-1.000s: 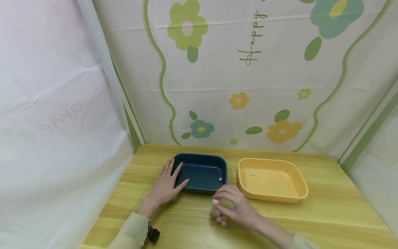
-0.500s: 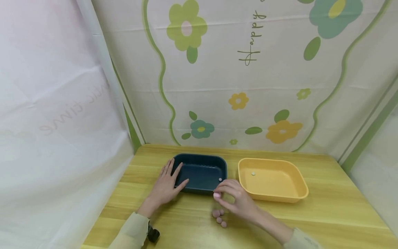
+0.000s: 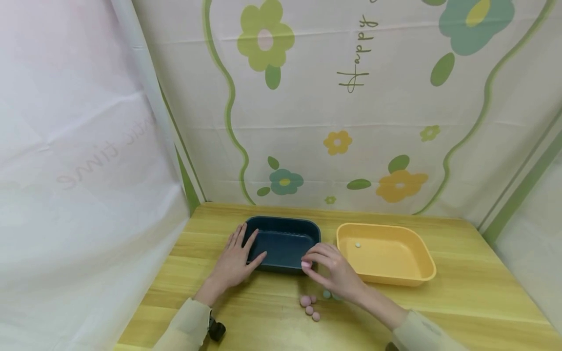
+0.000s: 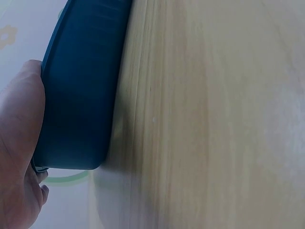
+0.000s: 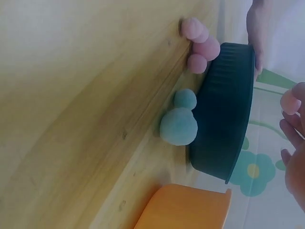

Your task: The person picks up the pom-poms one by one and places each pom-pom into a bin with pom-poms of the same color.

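My right hand (image 3: 335,273) pinches a small pink ball (image 3: 306,264) between thumb and fingertips, at the near right corner of a dark blue tray (image 3: 283,248). In the right wrist view that pink ball (image 5: 289,102) shows above the tray's rim level. My left hand (image 3: 232,261) rests on the tray's left end, fingers spread and fairly straight over the rim. Several pink balls (image 3: 305,301) of different sizes lie on the table below my right hand. Beside them are two pale teal balls (image 5: 179,126), one larger, partly hidden by my right hand in the head view.
A yellow tray (image 3: 386,263) stands right of the blue one, with a small pale green ball (image 3: 357,245) inside. The wooden table (image 3: 474,302) meets a flower-printed curtain (image 3: 290,112) at the back. White cloth (image 3: 88,195) hangs at the left.
My right hand has lifted the pink ball from over the loose balls to the blue tray's near rim. It now covers the small ball in that tray. My left hand stays put.
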Motion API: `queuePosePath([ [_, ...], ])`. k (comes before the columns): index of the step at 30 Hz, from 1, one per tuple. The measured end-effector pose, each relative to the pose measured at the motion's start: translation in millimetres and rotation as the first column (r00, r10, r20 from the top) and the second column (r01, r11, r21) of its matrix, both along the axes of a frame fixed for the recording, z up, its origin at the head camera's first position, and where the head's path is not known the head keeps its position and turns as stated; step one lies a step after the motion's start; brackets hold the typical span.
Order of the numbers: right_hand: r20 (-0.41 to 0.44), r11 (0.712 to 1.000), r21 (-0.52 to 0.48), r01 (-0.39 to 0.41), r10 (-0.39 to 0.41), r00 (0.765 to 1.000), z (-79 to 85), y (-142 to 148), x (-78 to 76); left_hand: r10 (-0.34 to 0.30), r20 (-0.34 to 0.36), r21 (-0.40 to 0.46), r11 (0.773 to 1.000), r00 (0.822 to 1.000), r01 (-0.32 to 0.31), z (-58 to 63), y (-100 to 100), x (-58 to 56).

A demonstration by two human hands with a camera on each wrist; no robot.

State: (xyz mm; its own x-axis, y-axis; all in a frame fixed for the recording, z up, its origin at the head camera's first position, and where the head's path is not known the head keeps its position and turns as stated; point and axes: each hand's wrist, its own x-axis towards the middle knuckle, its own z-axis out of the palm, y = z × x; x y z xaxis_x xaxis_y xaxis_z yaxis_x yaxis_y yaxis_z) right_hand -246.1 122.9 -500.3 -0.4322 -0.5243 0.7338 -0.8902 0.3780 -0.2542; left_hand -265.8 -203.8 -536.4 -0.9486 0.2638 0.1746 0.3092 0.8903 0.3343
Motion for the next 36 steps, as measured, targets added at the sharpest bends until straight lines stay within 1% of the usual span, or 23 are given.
queuePosePath([
  [5,-0.126,1.0,0.026,0.01,-0.007,0.992,-0.8,-4.5,-10.1,0.0,0.005,0.001,1.0,1.0,0.0,0.8,0.2,0.5],
  [8,-0.146,0.999,0.03,0.025,-0.021,0.989,-1.9,-7.6,-15.4,0.0,0.005,-0.001,1.0,1.0,0.0,0.9,0.3,0.3],
  [18,-0.082,0.996,0.015,0.091,-0.089,0.993,-8.8,-12.1,-29.9,0.0,-0.011,-0.001,1.0,1.0,0.0,-1.4,0.0,-0.4],
  [25,-0.026,0.99,0.036,0.136,-0.135,0.99,-11.3,-13.5,-37.2,0.001,-0.016,-0.012,1.0,1.0,-0.001,-2.0,0.5,0.0],
  [33,-0.028,0.989,0.019,0.147,-0.146,0.989,-16.7,-18.2,-48.8,-0.002,-0.028,-0.018,1.0,1.0,0.001,-3.9,0.6,-0.7],
  [36,-0.031,0.989,0.011,0.147,-0.146,0.989,-17.2,-20.4,-52.8,0.002,-0.021,-0.019,1.0,1.0,-0.003,-4.4,-0.1,-1.4],
])
